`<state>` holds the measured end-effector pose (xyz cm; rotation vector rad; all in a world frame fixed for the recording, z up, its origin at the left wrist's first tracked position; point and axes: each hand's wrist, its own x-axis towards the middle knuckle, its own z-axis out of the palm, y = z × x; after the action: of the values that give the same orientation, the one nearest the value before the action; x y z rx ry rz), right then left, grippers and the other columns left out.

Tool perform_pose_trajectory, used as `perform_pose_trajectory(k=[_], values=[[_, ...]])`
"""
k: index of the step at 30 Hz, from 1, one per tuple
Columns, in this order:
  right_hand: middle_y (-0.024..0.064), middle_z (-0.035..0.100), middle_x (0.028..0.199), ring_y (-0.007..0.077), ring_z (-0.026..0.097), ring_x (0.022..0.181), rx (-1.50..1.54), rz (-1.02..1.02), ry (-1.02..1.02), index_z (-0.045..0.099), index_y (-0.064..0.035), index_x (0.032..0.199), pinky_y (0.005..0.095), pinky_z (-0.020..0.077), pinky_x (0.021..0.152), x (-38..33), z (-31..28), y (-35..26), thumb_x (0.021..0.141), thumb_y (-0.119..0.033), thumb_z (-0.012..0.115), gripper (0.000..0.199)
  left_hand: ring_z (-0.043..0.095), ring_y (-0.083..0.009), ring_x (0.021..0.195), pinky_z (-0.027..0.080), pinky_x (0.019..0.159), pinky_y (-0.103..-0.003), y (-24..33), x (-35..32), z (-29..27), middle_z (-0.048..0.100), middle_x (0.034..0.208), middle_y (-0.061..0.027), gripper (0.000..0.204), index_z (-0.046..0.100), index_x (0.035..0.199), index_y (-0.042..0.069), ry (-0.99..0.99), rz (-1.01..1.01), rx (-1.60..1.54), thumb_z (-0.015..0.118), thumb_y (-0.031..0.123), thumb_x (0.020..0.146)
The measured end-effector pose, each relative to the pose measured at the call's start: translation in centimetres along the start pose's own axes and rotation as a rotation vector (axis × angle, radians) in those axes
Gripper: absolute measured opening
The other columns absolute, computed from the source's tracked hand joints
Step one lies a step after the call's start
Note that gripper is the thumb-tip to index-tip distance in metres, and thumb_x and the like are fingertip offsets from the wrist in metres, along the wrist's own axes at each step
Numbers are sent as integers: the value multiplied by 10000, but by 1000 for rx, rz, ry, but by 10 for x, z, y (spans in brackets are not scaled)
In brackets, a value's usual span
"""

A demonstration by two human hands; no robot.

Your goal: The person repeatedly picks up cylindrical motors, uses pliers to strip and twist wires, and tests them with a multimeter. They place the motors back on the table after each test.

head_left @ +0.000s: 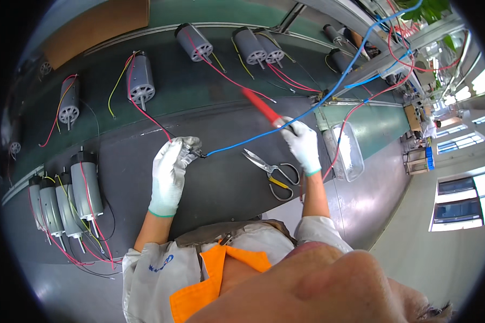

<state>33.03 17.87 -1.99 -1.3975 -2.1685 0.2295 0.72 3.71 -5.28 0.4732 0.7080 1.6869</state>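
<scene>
My left hand (173, 171), in a white glove, is closed around a dark wire end (197, 153) where a blue cable (248, 141) meets it. A red motor wire (154, 121) also runs to these fingers; the exact joint is hidden. My gloved right hand (302, 142) grips a long red stick-like tool (261, 106), blurred and pointing up to the left. The blue cable passes by this hand. Between my hands lie scissors (262, 163) with dark and yellow handles, blades spread. Beyond my left hand stands a grey motor (140, 81), from which the red wire comes.
More grey motors with loose wires stand along the back, such as one motor (194, 43), and at the left, such as another (87, 185). A clear plastic bin (355, 153) sits right of my right hand. A red cable (346, 121) hangs nearby.
</scene>
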Motion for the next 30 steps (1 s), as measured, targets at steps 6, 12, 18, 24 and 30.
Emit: perform_pose_trajectory(k=[6, 12, 18, 24, 30], values=[[112, 718, 1042, 268, 710, 931, -15, 125, -142, 526, -126, 1463, 377, 560, 832, -24, -25, 10, 851, -223, 781, 670, 690, -228, 1034, 536, 942, -392, -8, 12, 3, 718, 1107, -136, 285, 653, 1159, -14, 42, -86, 45, 569, 237, 1054], [123, 746, 1063, 199, 724, 913, 1234, -16, -694, 642, 37, 1301, 330, 566, 810, -6, 10, -127, 974, -385, 703, 537, 646, -101, 859, 503, 798, -263, 5, 13, -14, 717, 911, -57, 302, 725, 1088, -35, 162, 20, 608, 597, 234, 1043], [153, 749, 897, 152, 703, 702, 795, 283, -553, 704, 60, 1184, 302, 561, 688, 36, -5, -105, 996, -331, 665, 435, 637, -353, 1085, 497, 976, -431, 146, -17, -71, 674, 1192, -191, 288, 660, 1200, -27, 699, 1039, 2008, 693, 61, 928], [261, 687, 1182, 392, 681, 1033, 108, -310, -173, 499, -23, 1474, 467, 538, 881, 89, 101, -96, 902, -271, 749, 672, 615, -342, 1153, 488, 986, -470, 125, -27, -7, 652, 1220, -143, 407, 669, 1167, 50, 344, 949, 2035, 735, 164, 782], [256, 703, 1166, 424, 673, 1123, -191, -188, -232, 199, -155, 1629, 495, 523, 961, 269, 229, -94, 860, -411, 770, 991, 586, -349, 1241, 456, 1078, -482, -4, 35, -19, 626, 1298, -146, 504, 629, 1320, 57, -198, 741, 1743, 715, 208, 847]])
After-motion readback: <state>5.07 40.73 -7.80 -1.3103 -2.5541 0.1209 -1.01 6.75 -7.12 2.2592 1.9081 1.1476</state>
